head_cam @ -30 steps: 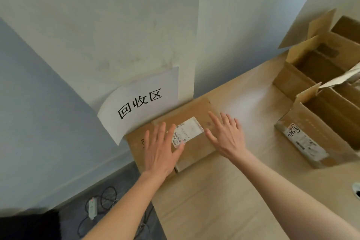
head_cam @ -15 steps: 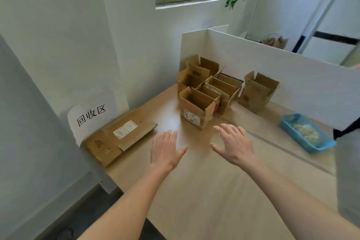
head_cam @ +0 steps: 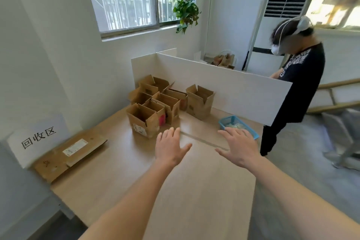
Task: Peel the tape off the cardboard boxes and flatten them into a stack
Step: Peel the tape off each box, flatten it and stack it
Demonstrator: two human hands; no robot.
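Both forearms are bare from where they enter at the bottom edge up to the wrists; no sleeve, cuff or glove covers them. The left hand [head_cam: 171, 149] is bare, with nothing worn on the back of the hand or on the fingers [head_cam: 169, 134] above it. The right hand [head_cam: 240, 149] is equally bare, its wrist below the palm unmarked. Fingernails look short and unpainted, though the blur there makes this uncertain. The arms appear long and tapering, widening strongly toward the lower corners through the wide lens.
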